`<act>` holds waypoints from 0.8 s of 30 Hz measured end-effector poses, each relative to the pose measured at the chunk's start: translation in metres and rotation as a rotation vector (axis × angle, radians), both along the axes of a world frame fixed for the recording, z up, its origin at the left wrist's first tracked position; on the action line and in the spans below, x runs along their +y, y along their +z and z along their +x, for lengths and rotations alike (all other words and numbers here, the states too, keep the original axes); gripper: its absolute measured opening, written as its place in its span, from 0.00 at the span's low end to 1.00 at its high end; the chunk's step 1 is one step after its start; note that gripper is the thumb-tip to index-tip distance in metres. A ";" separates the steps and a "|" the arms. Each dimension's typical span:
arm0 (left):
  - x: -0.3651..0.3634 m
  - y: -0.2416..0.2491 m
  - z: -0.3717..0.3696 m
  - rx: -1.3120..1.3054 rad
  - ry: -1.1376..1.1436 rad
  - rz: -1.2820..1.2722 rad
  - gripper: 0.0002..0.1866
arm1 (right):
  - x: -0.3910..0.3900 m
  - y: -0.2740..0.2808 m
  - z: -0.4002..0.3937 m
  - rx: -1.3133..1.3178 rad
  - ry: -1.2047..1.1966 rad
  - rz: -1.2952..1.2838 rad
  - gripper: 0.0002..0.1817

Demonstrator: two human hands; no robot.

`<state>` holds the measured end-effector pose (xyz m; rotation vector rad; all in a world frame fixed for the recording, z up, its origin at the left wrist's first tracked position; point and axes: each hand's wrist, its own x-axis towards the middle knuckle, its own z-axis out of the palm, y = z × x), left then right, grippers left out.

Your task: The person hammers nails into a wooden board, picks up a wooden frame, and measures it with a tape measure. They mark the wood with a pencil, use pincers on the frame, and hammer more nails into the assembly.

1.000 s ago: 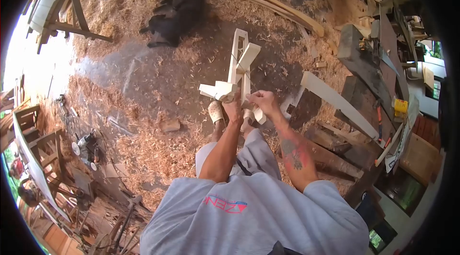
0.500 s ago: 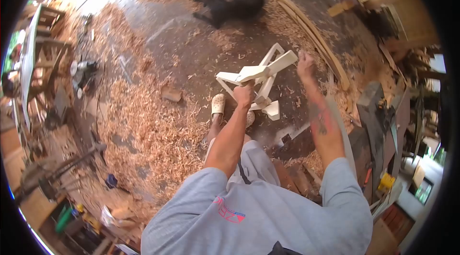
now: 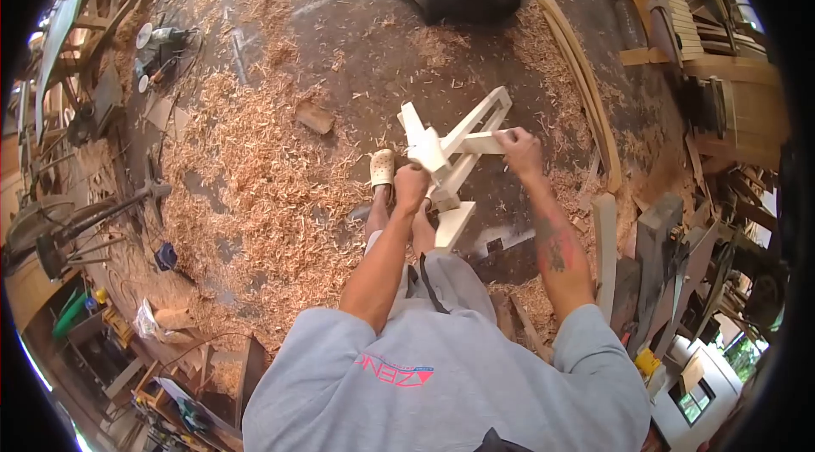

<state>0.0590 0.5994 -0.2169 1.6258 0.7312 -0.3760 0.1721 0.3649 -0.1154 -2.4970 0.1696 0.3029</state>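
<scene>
I see the wooden frame (image 3: 463, 170) slanting away rightward; right hand (image 3: 520, 151) pinches the crossbar (image 3: 484, 143) on its right, left hand (image 3: 413, 186) curled near its left side, can't tell if gripping.

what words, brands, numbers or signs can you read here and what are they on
"ZEN", pinkish-red, upside down to the camera, on the grey T-shirt; the next letter is unclear.
Small blue strip beside it: any lettering is too small to read.
No other text is readable.

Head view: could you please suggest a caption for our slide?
Two hands on a pale wooden frame, shavings strewn across the workshop floor.
</scene>
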 end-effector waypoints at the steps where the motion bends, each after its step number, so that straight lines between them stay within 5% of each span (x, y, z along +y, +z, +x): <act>1: 0.008 0.019 -0.002 0.010 0.018 0.025 0.14 | 0.014 -0.001 -0.009 0.001 -0.038 -0.003 0.24; 2: 0.023 -0.009 -0.012 0.091 -0.097 0.026 0.27 | 0.030 0.010 -0.014 0.107 -0.147 -0.003 0.27; 4: 0.031 0.017 -0.021 0.004 -0.059 0.061 0.25 | 0.043 -0.004 -0.033 -0.062 -0.025 -0.039 0.27; 8: 0.044 0.032 -0.033 0.092 -0.033 -0.063 0.22 | 0.089 0.014 -0.069 0.030 -0.113 0.088 0.24; 12: 0.048 0.017 -0.053 -0.106 0.023 -0.086 0.20 | 0.123 0.017 -0.098 0.171 -0.149 0.156 0.26; 14: 0.056 -0.006 -0.066 -0.099 -0.302 0.062 0.20 | 0.132 0.021 -0.106 0.216 -0.181 0.160 0.27; 15: 0.048 -0.010 -0.071 -0.123 -0.035 -0.117 0.19 | 0.134 0.024 -0.106 0.253 -0.206 0.158 0.28; 21: 0.030 0.053 -0.047 -0.001 -0.116 -0.074 0.19 | 0.104 0.015 -0.102 0.298 -0.216 0.312 0.19; 22: 0.027 0.061 -0.041 0.032 -0.225 -0.022 0.17 | 0.090 0.012 -0.101 0.183 0.028 0.201 0.25; 24: 0.015 0.088 -0.031 0.004 -0.243 -0.068 0.16 | 0.073 0.020 -0.095 0.262 -0.141 0.233 0.24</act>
